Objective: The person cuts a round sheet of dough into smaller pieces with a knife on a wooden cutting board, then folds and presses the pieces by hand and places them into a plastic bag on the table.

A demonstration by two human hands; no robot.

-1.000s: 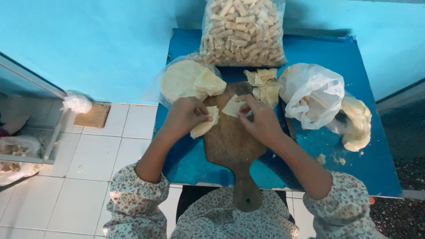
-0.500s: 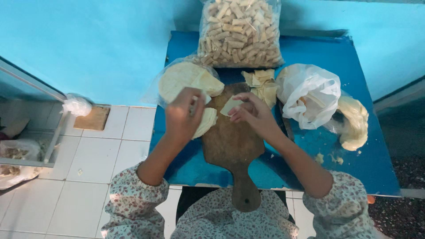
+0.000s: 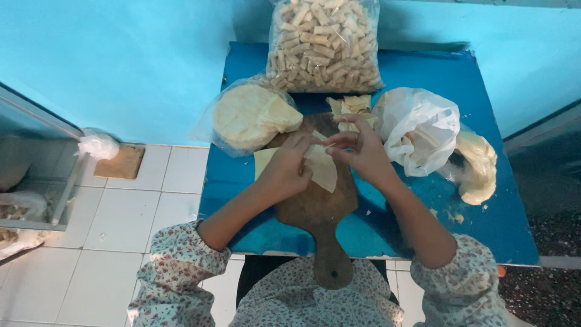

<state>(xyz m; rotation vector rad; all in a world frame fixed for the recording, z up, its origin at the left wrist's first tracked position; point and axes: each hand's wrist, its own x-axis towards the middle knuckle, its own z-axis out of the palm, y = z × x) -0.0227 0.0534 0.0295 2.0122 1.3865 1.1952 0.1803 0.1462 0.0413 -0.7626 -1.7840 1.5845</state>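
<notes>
i have a thin, pale dough sheet [image 3: 321, 169] between both hands, over the upper part of the wooden board [image 3: 318, 209]. my left hand [image 3: 289, 166] lies on the sheet's left edge with the fingers curled down onto it, pinching the top corner. my right hand [image 3: 357, 148] comes in from the board's right side, fingertips closed lightly on the same top edge, thumb and forefinger nipping the dough. the sheet's lower corner hangs free across the board, pointing toward the handle.

the board lies on the blue counter [image 3: 478, 212], its long handle reaching back toward my lap. just left of the board's top sits a clear bag holding a round stack of dough wrappers [image 3: 251, 115], one wrapper folded over on top. behind the board, against the blue wall, stands a big clear bag of rolled sticks [image 3: 324, 42]. at the board's top right edge is a small pile of cut dough pieces [image 3: 351, 106]. right of the board there is a crumpled white plastic bag [image 3: 420, 130], and beyond it a lump of pale dough [image 3: 478, 166] on the counter. a few crumbs lie on the counter right of the board
</notes>
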